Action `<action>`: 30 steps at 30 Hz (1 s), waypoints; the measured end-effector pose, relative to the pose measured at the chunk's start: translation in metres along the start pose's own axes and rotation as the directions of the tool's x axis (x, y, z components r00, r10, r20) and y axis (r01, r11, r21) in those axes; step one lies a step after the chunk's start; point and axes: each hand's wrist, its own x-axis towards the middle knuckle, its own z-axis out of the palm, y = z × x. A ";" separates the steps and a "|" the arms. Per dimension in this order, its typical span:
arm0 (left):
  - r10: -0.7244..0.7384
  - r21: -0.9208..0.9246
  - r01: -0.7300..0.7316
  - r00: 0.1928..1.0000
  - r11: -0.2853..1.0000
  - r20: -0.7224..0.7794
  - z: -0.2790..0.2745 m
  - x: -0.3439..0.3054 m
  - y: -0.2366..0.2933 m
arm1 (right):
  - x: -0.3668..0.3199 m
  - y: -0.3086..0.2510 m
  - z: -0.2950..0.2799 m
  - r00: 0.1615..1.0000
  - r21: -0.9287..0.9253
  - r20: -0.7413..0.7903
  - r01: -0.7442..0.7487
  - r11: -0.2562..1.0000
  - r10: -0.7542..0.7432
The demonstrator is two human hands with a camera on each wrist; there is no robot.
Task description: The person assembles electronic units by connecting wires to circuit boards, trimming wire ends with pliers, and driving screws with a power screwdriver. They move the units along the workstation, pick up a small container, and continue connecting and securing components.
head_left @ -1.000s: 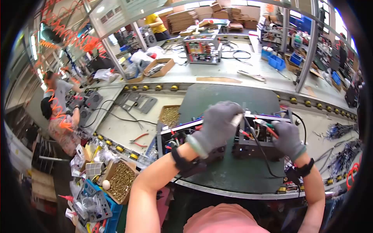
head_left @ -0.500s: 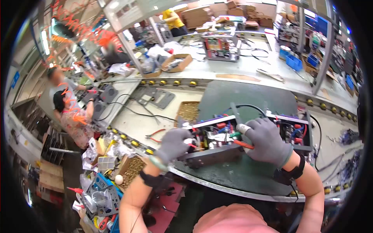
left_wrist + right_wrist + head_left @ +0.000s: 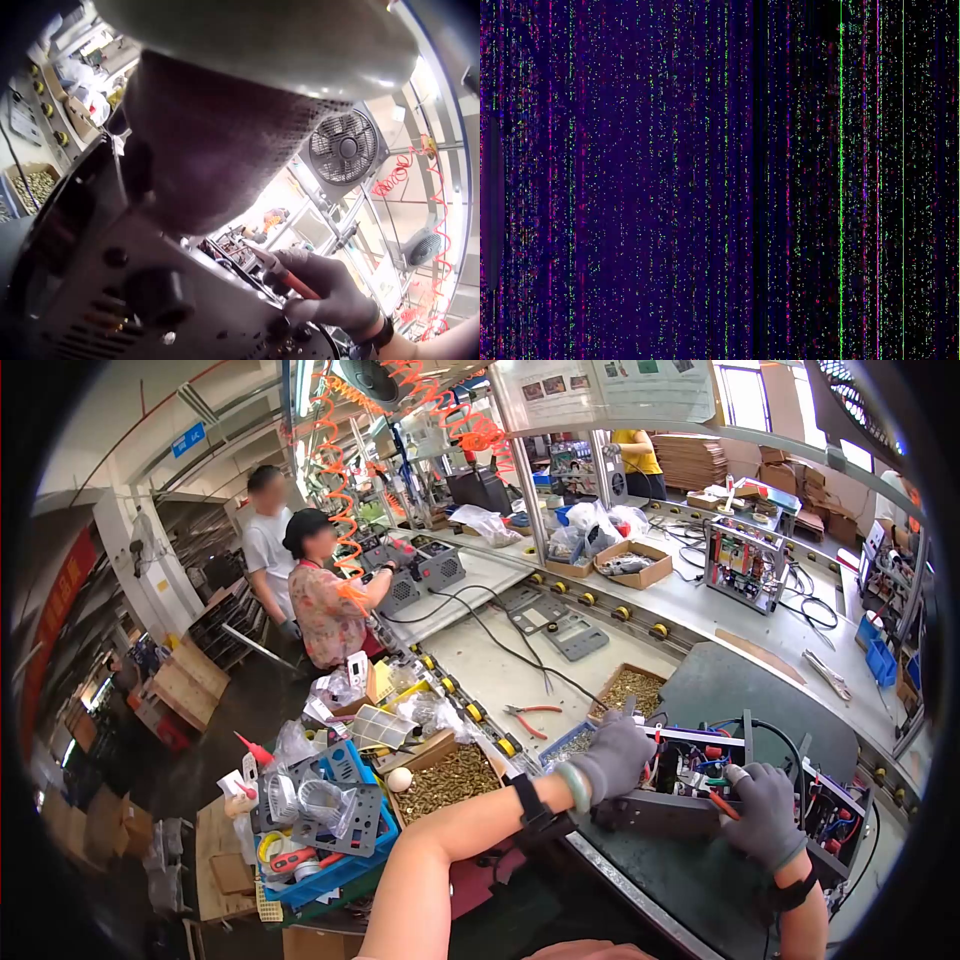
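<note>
The open electronics chassis lies on the green mat, its dark metal walls slotted with vents and its inside packed with red, blue and white wiring. The left hand is at its left end; whether the fingers grip it, I cannot tell. Over its right part, the right hand grasps a red-handled tool. A second chassis sits to its right.

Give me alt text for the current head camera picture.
A person's gloved left hand grips one end of an open, wire-filled casing on a green mat, while the gloved right hand holds a red-handled tool near the other end. Two people stand farther left.
</note>
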 end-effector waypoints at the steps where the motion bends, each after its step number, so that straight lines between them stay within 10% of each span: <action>1: 0.008 -0.005 -0.008 1.000 1.000 -0.001 0.002 -0.003 0.000 | 0.000 0.001 -0.001 1.000 -0.006 0.003 -0.007 1.000 0.007; 7: -0.071 -0.484 -0.244 0.836 0.840 -0.544 0.034 -0.022 -0.009 | 0.016 -0.004 -0.011 0.999 -0.133 0.002 0.051 0.990 -0.051; 13: -0.312 -0.862 0.041 0.940 0.506 -0.139 0.014 -0.028 -0.015 | 0.039 0.000 0.015 0.983 -0.319 0.028 0.181 0.930 -0.181; 30: -0.392 -0.944 0.140 0.920 0.300 0.012 0.005 -0.025 -0.008 | 0.038 -0.025 0.029 0.977 -0.323 0.196 0.143 0.936 -0.082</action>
